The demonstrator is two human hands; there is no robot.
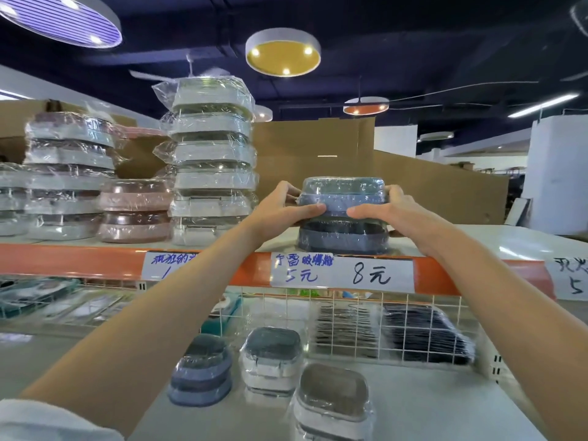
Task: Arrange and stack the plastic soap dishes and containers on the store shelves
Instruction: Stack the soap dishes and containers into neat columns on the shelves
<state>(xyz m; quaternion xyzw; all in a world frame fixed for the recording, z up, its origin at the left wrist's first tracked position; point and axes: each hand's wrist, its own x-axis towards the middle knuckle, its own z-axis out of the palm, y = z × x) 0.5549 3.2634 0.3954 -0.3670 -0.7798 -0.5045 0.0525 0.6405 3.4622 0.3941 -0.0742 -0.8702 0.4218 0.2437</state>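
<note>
Both hands hold a blue plastic-wrapped soap dish (343, 195) on top of another blue soap dish (343, 238) that sits on the upper shelf (477, 241). My left hand (283, 208) grips its left end, thumb across the front. My right hand (386, 211) grips its right end the same way. Left of them rise a tall stack of white containers (213, 160), a short stack of pink dishes (133, 211) and more wrapped white stacks (70, 173). On the lower shelf lie a blue dish (200, 370) and two white containers (272, 361) (332, 402).
An orange shelf rail (79, 261) carries paper price labels (342, 273). Cardboard boxes (318, 167) stand behind the upper shelf. A white wire grid (350, 316) fences off dark wrapped goods (423, 332) on the lower shelf. The upper shelf to the right is bare.
</note>
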